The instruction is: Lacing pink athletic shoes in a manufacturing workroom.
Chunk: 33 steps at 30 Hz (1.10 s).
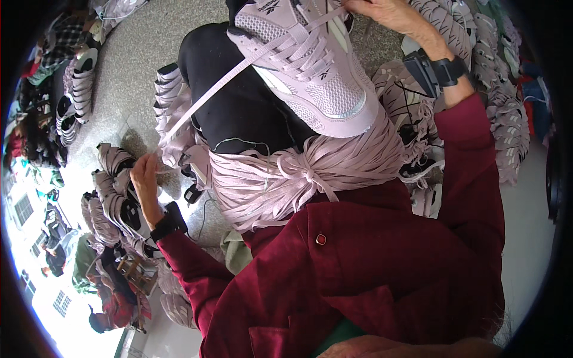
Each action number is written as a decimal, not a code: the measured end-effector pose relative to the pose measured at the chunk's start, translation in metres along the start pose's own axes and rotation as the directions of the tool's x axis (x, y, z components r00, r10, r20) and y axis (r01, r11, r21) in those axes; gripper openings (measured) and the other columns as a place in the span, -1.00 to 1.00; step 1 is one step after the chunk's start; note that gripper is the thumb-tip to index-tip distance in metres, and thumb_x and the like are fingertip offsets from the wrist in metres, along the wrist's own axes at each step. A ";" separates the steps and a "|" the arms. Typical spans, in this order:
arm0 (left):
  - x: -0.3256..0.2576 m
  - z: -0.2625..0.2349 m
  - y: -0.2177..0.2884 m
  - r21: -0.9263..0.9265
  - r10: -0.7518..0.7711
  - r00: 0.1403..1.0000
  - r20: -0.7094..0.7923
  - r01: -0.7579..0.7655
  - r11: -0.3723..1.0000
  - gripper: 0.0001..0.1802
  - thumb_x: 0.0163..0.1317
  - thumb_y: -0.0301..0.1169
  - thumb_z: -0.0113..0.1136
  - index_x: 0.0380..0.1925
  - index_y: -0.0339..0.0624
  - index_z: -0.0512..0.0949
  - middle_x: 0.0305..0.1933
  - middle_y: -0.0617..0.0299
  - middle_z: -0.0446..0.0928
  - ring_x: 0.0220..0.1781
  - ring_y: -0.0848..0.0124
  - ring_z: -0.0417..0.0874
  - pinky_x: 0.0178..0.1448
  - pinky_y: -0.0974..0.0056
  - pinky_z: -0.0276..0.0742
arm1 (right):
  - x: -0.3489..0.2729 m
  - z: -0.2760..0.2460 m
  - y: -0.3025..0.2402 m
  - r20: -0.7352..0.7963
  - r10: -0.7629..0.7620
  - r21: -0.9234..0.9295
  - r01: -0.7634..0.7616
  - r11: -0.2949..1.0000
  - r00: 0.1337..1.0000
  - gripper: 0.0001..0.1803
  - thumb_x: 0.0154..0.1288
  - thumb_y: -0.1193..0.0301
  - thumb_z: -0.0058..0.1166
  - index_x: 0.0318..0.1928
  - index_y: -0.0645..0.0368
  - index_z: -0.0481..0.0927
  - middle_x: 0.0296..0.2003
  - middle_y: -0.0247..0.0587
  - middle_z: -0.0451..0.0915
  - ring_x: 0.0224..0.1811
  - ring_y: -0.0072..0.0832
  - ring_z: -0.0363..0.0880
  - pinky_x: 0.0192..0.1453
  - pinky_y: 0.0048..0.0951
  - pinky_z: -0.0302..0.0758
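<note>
Two dark logos, pink shoe

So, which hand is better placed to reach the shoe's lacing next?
Probably the right: the right hand is close beside the shoe, while the left hand is well off to the left, at the far end of a lace stretched out from the shoe.

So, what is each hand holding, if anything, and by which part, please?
The left hand holds one lace strand, seemingly near its tip; the right hand pinches another strand near the shoe.
</note>
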<state>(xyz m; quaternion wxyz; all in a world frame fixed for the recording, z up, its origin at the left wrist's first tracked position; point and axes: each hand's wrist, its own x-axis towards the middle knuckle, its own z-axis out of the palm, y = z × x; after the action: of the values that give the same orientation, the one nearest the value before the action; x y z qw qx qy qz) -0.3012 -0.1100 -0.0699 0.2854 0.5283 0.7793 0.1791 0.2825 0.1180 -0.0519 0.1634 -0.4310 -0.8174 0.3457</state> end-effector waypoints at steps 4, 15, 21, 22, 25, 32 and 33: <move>-0.021 -0.030 -0.027 0.040 0.032 0.996 -0.088 -0.029 0.999 -0.70 0.36 -0.27 0.21 -0.28 -0.34 0.68 -0.56 0.27 0.52 -0.50 0.51 0.50 -0.39 0.36 0.36 | 0.002 0.006 -0.017 -0.056 -0.008 0.037 0.010 0.999 0.998 -0.82 0.42 0.46 0.02 -0.22 0.34 0.60 -0.43 -0.12 0.63 -0.40 -0.37 0.57 -0.28 -0.31 0.47; -0.064 -0.080 -0.075 -0.244 -0.163 0.949 -0.271 0.096 0.965 -0.75 0.44 -0.32 0.18 -0.36 -0.27 0.63 -0.56 0.40 0.45 -0.47 0.61 0.40 -0.36 0.45 0.26 | 0.004 0.022 -0.005 -0.268 -0.310 0.070 0.340 0.938 0.912 -0.83 0.39 0.48 0.01 -0.22 0.37 0.58 -0.40 0.06 0.61 -0.38 -0.17 0.61 -0.29 -0.19 0.47; -0.070 -0.090 -0.091 -0.850 -0.130 0.982 -0.139 -0.051 0.525 -0.79 0.49 -0.30 0.15 -0.20 -0.23 0.60 -0.28 0.25 0.61 -0.22 0.40 0.64 0.11 0.19 0.61 | 0.004 0.022 -0.016 -0.148 -0.017 -0.038 0.011 0.999 0.989 -0.85 0.35 0.53 -0.02 -0.23 0.40 0.54 -0.39 0.07 0.58 -0.34 -0.16 0.59 -0.27 -0.19 0.48; -0.066 -0.088 -0.094 -0.923 -0.064 0.989 -0.132 -0.099 0.373 -0.78 0.49 -0.31 0.14 -0.18 -0.27 0.59 -0.24 0.21 0.62 -0.14 0.36 0.65 0.23 0.11 0.57 | 0.003 0.022 -0.017 -0.140 0.035 -0.007 -0.036 0.999 0.990 -0.86 0.35 0.53 -0.02 -0.24 0.40 0.53 -0.39 0.08 0.58 -0.34 -0.16 0.59 -0.26 -0.19 0.48; -0.058 -0.075 -0.102 -0.985 0.001 0.987 -0.162 -0.161 0.057 -0.76 0.49 -0.36 0.12 -0.09 -0.36 0.57 -0.14 0.13 0.63 0.03 0.26 0.63 0.42 -0.02 0.43 | 0.005 0.024 -0.011 -0.167 0.026 -0.065 -0.038 0.997 0.986 -0.85 0.33 0.53 -0.02 -0.22 0.41 0.54 -0.38 0.08 0.58 -0.33 -0.12 0.60 -0.24 -0.16 0.48; -0.027 -0.044 -0.099 -0.799 0.157 0.968 -0.195 -0.064 -0.597 -0.74 0.49 -0.49 0.07 0.06 -0.47 0.47 0.06 -0.01 0.57 0.19 0.12 0.57 0.53 -0.13 0.32 | -0.005 0.010 -0.033 -0.455 -0.206 -0.289 0.075 0.954 0.866 -0.87 0.30 0.54 0.03 -0.22 0.34 0.59 -0.13 0.07 0.61 -0.14 -0.10 0.61 -0.08 -0.21 0.53; -0.028 -0.045 -0.099 -0.793 0.145 0.969 -0.200 -0.074 -0.605 -0.74 0.49 -0.49 0.07 0.06 -0.47 0.47 0.06 -0.01 0.57 0.19 0.12 0.57 0.53 -0.13 0.32 | -0.005 0.009 -0.053 -0.443 -0.214 -0.293 0.084 0.952 0.870 -0.87 0.30 0.54 0.03 -0.22 0.34 0.59 -0.13 0.07 0.61 -0.14 -0.10 0.61 -0.08 -0.21 0.53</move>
<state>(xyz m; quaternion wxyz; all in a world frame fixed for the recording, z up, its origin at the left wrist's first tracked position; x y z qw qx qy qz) -0.3933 -0.1727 -0.0858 0.5892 0.0810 0.1165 0.7954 0.2488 0.0896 -0.0213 0.3239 -0.4548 -0.8230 0.1049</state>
